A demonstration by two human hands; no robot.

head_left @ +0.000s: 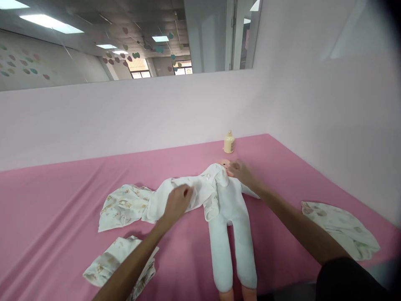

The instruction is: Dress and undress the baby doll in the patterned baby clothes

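Note:
A baby doll (230,221) in a pale blue one-piece lies on its back on the pink table cover (62,196), legs toward me. A white printed baby jacket (200,188) lies spread over its chest and out to the left. My left hand (178,200) pinches the jacket's cloth to the left of the doll. My right hand (242,172) rests at the doll's neck and shoulder, next to its mostly hidden head (224,163).
A small cream bottle (229,142) stands near the back wall behind the doll. A folded printed garment (117,261) lies at front left. Another printed cloth (341,228) lies at the right, near the table's edge.

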